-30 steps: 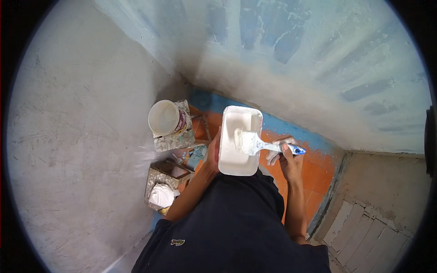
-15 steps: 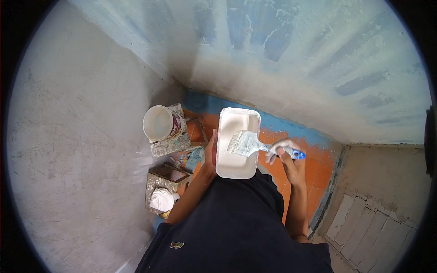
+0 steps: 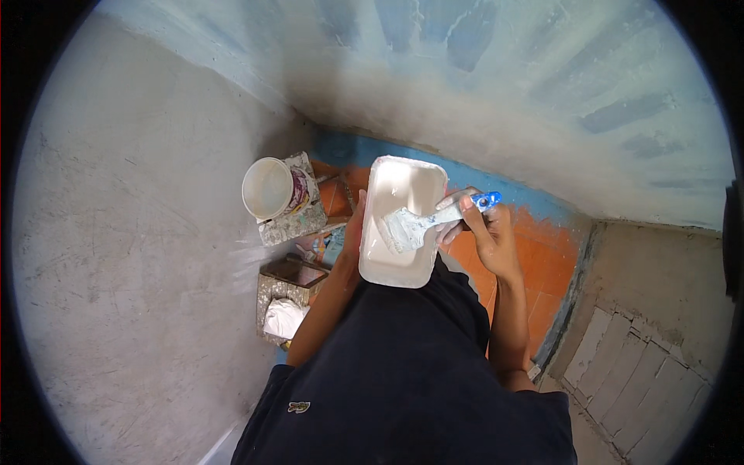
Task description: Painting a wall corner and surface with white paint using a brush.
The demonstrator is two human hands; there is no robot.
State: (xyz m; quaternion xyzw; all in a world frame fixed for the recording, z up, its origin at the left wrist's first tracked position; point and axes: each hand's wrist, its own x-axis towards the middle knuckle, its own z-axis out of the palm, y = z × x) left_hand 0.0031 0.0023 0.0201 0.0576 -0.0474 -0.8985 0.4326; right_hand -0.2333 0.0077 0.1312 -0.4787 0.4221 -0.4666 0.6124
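My left hand (image 3: 356, 226) grips the left side of a white rectangular paint tray (image 3: 374, 263), its fingers mostly hidden beneath. White paint lies inside the tray. My right hand (image 3: 482, 227) is closed round the handle of a wide paintbrush (image 3: 425, 223), white-coated with a blue handle end. Over the tray's lower middle, the bristles are tilted down to the left; whether they touch the paint I cannot tell. Smears of white paint cover my right fingers.
To the left, a white bucket (image 3: 267, 188) stands on a paint-spattered stool (image 3: 294, 225). Below it is a spattered box-like stand (image 3: 271, 288) with a white bundle (image 3: 284, 318). Walls rise at left (image 3: 155, 217) and ahead (image 3: 480, 101). Orange tiles (image 3: 535, 263) cover the floor.
The tray has moved slightly up and tilted. My right hand has shifted up and left, turning the brush so that its bristles point lower and its handle end higher.
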